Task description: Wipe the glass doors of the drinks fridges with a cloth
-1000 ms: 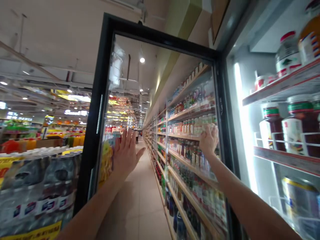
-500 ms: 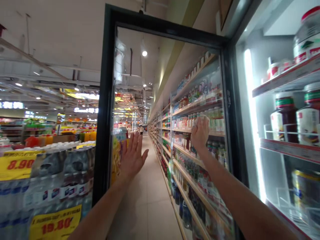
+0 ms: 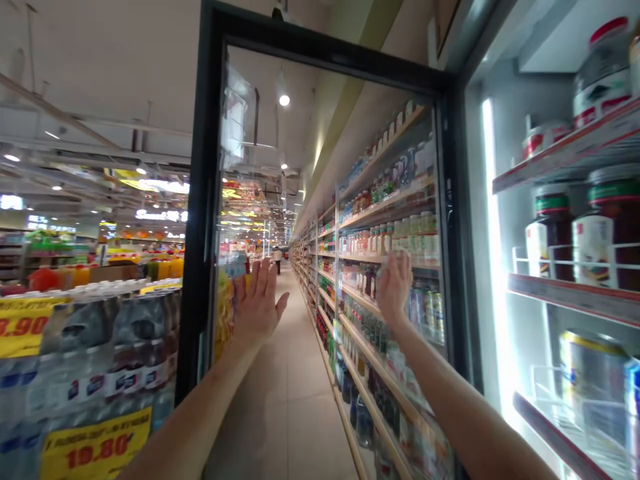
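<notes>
At centre frame, a black-framed glass door (image 3: 196, 220) stands swung open from the lit cooler (image 3: 493, 267) on the right. Left hand (image 3: 257, 303) lies flat on the glass near the door's left edge, fingers spread, gripping nothing. Right hand (image 3: 395, 283) presses the glass nearer the hinge side, fingers drawn together; whether it holds anything cannot be told. Dark jars (image 3: 547, 230) sit on the cooler shelf. Packed water bottles (image 3: 100, 347) with a yellow price tag (image 3: 95, 443) stand near left.

Two hands (image 3: 257, 307) (image 3: 395, 287), one glass door (image 3: 200, 200), two yellow price signs (image 3: 20, 327) (image 3: 95, 447), three cooler shelves (image 3: 565, 153) (image 3: 575, 298) (image 3: 550, 427), two green-lidded jars (image 3: 547, 233) (image 3: 607, 233)
</notes>
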Demonstrator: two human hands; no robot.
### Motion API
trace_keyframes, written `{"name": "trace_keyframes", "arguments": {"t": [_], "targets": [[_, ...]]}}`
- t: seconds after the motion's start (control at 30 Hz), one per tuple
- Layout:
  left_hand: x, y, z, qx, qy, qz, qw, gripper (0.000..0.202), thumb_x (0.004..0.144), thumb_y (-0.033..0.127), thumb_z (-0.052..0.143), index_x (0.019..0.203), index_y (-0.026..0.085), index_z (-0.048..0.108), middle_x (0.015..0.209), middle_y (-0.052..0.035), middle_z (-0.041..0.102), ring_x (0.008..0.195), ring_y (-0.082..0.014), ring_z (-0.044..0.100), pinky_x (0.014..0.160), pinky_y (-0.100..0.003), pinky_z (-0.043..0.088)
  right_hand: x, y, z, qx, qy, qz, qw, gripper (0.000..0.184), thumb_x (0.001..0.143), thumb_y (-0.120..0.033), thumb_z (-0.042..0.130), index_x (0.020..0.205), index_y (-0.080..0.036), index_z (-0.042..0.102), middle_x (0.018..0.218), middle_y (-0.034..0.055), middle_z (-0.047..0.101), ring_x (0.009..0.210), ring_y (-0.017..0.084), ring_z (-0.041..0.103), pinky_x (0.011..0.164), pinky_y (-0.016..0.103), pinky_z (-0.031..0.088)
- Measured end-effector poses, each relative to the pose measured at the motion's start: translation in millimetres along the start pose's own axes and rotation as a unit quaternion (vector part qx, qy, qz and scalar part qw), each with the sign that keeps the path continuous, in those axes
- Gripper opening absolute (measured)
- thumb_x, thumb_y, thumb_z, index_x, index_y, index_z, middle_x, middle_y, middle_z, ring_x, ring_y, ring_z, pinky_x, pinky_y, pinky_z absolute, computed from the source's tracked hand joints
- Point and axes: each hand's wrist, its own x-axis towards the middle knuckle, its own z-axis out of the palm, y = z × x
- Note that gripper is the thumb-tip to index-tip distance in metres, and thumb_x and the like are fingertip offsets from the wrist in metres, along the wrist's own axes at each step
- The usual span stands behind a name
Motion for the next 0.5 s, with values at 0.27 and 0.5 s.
{"name": "trace_keyframes", "arguments": {"t": [0.27,0.5], "targets": [[-34,23,3.3,-0.014,-0.016,-0.024,0.999,0.066,0.09,0.036,0.039,0.145,0.018,0.007,0.146,-0.0133,0.027,0.138,-0.0264,0.016,0.111,-0.051,0.015,-36,-19,4,0.029,-0.111,-0.236,0.965,0.047,0.086,-0.016,0.04,0.131,-0.03,0.045,0.141,0.0045,0.042,0.137,0.021,0.022,0.109,0.049,0.022],[-47,29,4.8,-0.001,-0.003,-0.017,1.0,0.068,0.09,0.036,0.041,0.145,0.018,0.005,0.145,-0.0138,0.029,0.137,-0.0259,0.018,0.112,-0.05,0.013,-40,5,-2,0.02,-0.036,-0.122,0.992,0.05,0.088,-0.017,0.033,0.138,-0.021,0.037,0.144,0.0123,0.036,0.138,0.026,0.02,0.105,0.052,0.029]]}}
